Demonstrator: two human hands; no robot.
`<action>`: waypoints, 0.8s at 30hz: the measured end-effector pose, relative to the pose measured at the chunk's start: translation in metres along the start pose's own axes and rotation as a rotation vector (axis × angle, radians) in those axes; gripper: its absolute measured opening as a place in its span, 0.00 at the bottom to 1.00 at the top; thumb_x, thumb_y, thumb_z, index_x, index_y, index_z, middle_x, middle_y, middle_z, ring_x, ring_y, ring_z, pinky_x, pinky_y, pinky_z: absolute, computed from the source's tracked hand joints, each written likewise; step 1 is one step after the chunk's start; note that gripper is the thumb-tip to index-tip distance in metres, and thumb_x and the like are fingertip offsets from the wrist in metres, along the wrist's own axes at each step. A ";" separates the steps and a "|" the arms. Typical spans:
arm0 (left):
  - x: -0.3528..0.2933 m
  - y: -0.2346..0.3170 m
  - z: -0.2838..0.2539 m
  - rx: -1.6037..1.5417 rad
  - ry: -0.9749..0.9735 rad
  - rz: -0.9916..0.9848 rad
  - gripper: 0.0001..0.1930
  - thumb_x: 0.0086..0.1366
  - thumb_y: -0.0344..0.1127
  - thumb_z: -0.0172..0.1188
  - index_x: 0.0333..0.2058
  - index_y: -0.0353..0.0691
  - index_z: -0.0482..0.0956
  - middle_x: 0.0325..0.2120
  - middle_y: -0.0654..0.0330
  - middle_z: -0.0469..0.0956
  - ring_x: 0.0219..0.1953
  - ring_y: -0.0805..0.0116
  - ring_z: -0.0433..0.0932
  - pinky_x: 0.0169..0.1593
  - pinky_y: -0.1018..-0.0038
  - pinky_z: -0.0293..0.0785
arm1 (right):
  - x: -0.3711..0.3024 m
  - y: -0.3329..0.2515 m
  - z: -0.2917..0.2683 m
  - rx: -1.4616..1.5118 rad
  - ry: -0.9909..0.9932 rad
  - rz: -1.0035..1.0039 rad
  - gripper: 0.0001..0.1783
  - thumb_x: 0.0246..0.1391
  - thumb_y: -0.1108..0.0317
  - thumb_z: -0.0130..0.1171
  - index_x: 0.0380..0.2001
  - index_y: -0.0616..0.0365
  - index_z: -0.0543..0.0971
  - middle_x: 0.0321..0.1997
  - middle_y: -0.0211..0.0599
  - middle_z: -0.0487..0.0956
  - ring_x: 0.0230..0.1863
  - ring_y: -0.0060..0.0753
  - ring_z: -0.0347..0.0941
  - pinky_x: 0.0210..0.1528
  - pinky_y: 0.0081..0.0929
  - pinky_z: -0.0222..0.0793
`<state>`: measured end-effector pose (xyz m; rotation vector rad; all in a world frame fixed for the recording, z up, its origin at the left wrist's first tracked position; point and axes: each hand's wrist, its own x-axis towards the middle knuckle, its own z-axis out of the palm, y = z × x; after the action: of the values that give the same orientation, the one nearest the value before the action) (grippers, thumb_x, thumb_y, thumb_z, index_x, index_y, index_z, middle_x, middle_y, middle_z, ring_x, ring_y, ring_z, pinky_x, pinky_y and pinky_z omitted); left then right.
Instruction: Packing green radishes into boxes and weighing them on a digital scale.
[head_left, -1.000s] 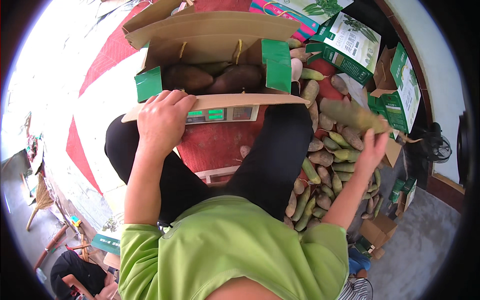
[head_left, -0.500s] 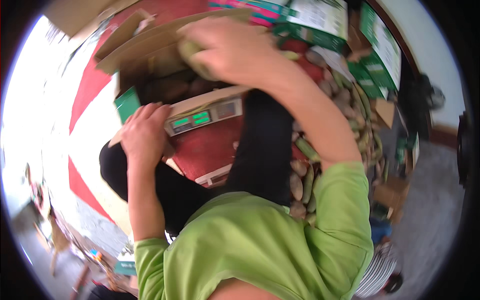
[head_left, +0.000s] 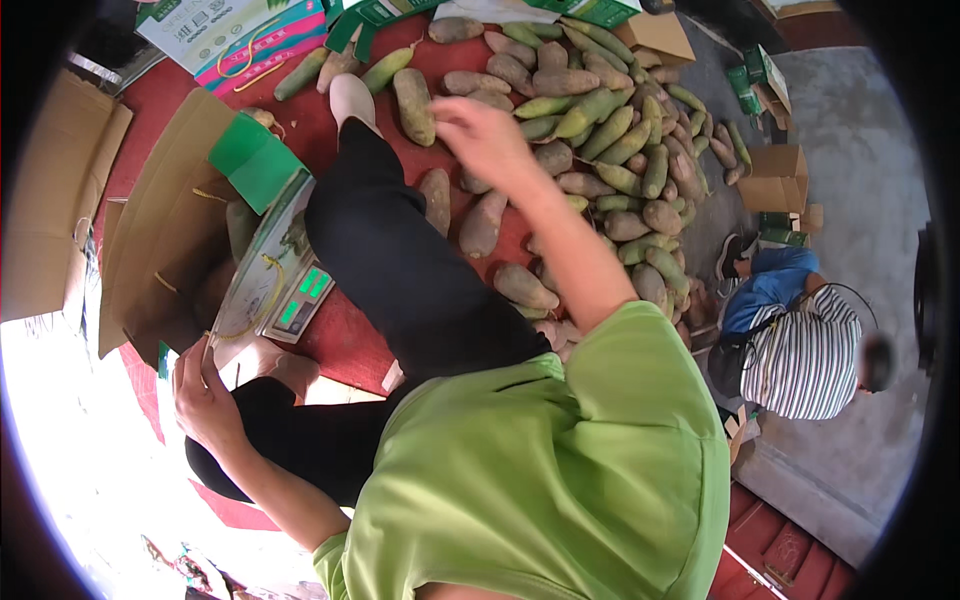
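An open cardboard carton (head_left: 165, 215) with a green-and-white printed flap (head_left: 275, 225) and yellow cord stands at my left, a few radishes dim inside. My left hand (head_left: 207, 400) pinches the near corner of that flap, by the cord. Beside the carton, partly covered, is a digital scale (head_left: 308, 292) with lit green digits. My right hand (head_left: 485, 140) reaches forward over the red floor covering, fingers apart. Its fingertips are against the right side of a long brownish-green radish (head_left: 413, 107), not wrapped round it.
A large pile of green and muddy brown radishes (head_left: 620, 150) spreads to the right. Printed cartons (head_left: 230, 40) stand at the far side, and another cardboard box (head_left: 50, 190) at far left. A person in a striped shirt (head_left: 805, 355) crouches at right. My boot (head_left: 352, 100) rests near the radishes.
My right hand has moved from above the carton, where it held a greenish radish, to a radish on the floor. My view has turned right. My left hand stays at the carton's edge.
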<state>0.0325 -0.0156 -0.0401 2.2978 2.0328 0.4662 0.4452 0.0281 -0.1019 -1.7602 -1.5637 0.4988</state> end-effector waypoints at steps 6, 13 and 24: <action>0.000 -0.001 0.002 0.015 0.032 0.052 0.06 0.63 0.29 0.57 0.37 0.40 0.81 0.33 0.60 0.81 0.36 0.63 0.80 0.39 0.71 0.75 | -0.140 0.205 -0.051 -0.471 -0.128 0.522 0.15 0.50 0.63 0.56 0.42 0.51 0.80 0.39 0.46 0.81 0.44 0.50 0.76 0.46 0.43 0.71; -0.004 -0.016 0.008 -0.028 0.049 0.095 0.06 0.62 0.27 0.58 0.37 0.38 0.81 0.33 0.60 0.81 0.35 0.63 0.81 0.39 0.71 0.75 | -0.262 0.247 -0.005 -0.378 -0.303 0.773 0.12 0.45 0.61 0.60 0.30 0.57 0.81 0.35 0.52 0.80 0.41 0.54 0.76 0.44 0.43 0.71; -0.006 -0.007 0.009 -0.067 0.062 -0.086 0.08 0.60 0.23 0.57 0.37 0.38 0.82 0.33 0.58 0.82 0.36 0.60 0.80 0.61 0.55 0.62 | -0.240 0.218 0.023 -0.893 -0.504 0.710 0.29 0.46 0.61 0.65 0.54 0.46 0.70 0.54 0.36 0.71 0.56 0.47 0.67 0.53 0.44 0.67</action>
<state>0.0273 -0.0186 -0.0512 2.1743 2.0998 0.5973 0.5332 -0.1989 -0.3163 -3.1140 -1.5604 0.6659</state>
